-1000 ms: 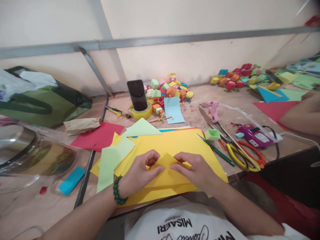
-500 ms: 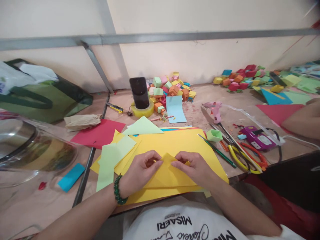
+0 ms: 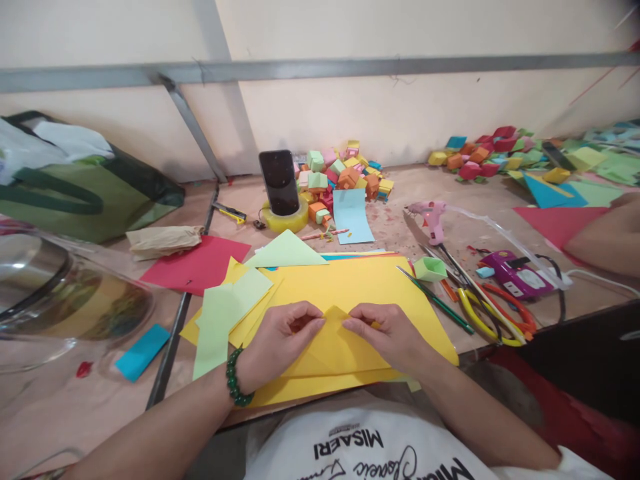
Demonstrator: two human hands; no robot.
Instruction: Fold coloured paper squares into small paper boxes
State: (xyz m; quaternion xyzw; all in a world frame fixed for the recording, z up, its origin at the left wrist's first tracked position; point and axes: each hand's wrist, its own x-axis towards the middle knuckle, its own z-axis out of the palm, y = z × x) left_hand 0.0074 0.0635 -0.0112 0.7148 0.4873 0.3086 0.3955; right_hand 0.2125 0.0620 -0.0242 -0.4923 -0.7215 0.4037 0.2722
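A small folded piece of yellow paper [image 3: 336, 321] with a pointed top is pinched between my two hands. My left hand [image 3: 293, 337], with a green bead bracelet [image 3: 237, 379] at the wrist, grips its left side between thumb and fingers. On its right side, my right hand [image 3: 387, 333] pinches it the same way. Both hands are low over a stack of large yellow sheets [image 3: 370, 277]. The lower edge of the held paper is hard to tell from the yellow beneath it. Light green paper pieces [image 3: 213, 330] lie left of my left hand.
Behind the stack, a phone [image 3: 280, 183] leans in a tape roll [image 3: 285, 219] before a heap of paper boxes [image 3: 347, 175]. Rightward lie scissors [image 3: 473, 317], a green pencil [image 3: 440, 303] and a pink glue gun [image 3: 433, 220]. A glass jar [image 3: 95, 293] stands left; another person's arm [image 3: 607, 240] rests far right.
Both hands keep their pinch on the yellow paper with almost no movement. The whole view has shifted very slightly.
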